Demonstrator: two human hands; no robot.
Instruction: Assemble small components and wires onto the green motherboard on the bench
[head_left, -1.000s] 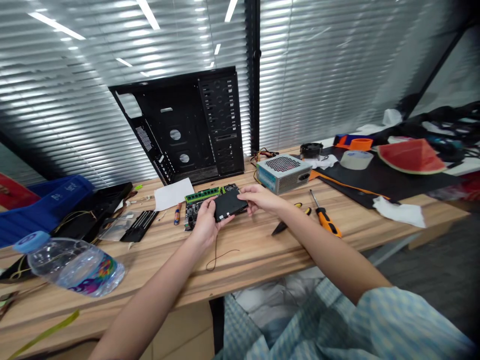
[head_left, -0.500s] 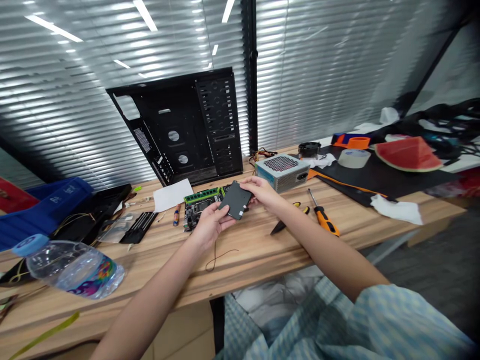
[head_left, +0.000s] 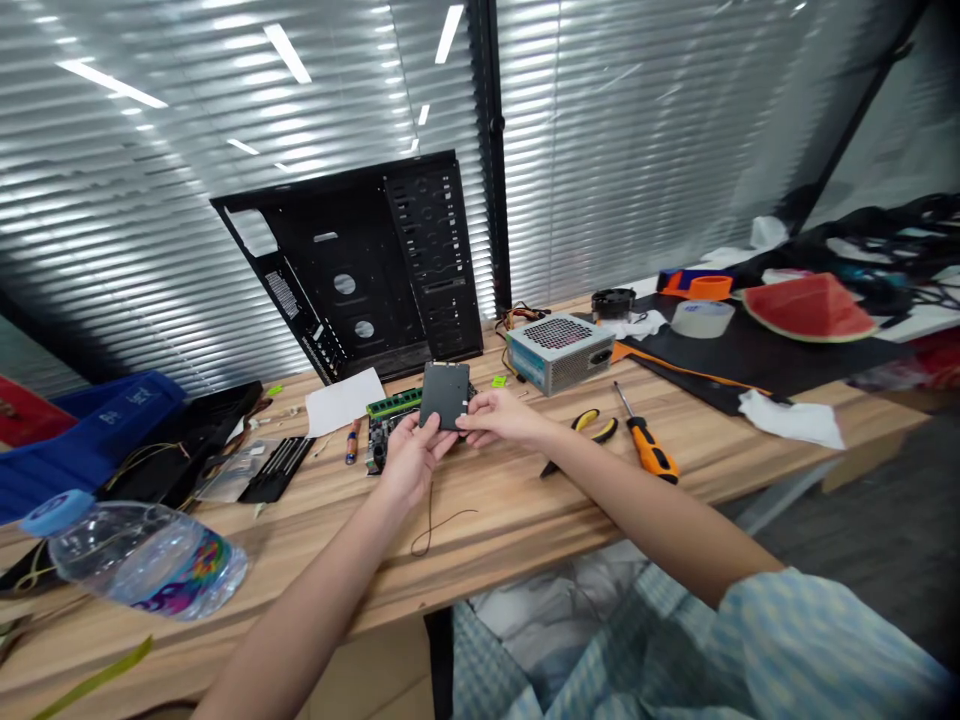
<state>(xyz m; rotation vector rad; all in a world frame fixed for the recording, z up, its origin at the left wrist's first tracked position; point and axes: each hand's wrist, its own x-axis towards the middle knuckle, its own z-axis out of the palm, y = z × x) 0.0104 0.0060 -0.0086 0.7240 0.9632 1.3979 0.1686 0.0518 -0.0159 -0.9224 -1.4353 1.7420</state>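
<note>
A flat dark solid-state drive [head_left: 445, 393] is held up between both hands, its connector edge pointing away from me. My left hand [head_left: 412, 450] pinches its lower left corner with the thumb on top. On the lower right side, my right hand [head_left: 499, 415] grips the drive between thumb and fingers. Just behind and below lies a motherboard [head_left: 377, 440] with a green memory stick [head_left: 396, 402], partly covered by the drive and my hands. A thin dark wire [head_left: 431, 530] rests on the wood in front.
An open black computer case [head_left: 360, 270] stands at the back. Right of it are a power supply [head_left: 562, 350], pliers [head_left: 592, 425] and an orange screwdriver [head_left: 651, 445]. A water bottle [head_left: 150, 555], a screwdriver bit set [head_left: 277, 468] and a blue bin [head_left: 90, 430] occupy the left.
The drive has turned from a slant to nearly upright and shifted left. My right hand has moved from its upper edge down to its lower right side.
</note>
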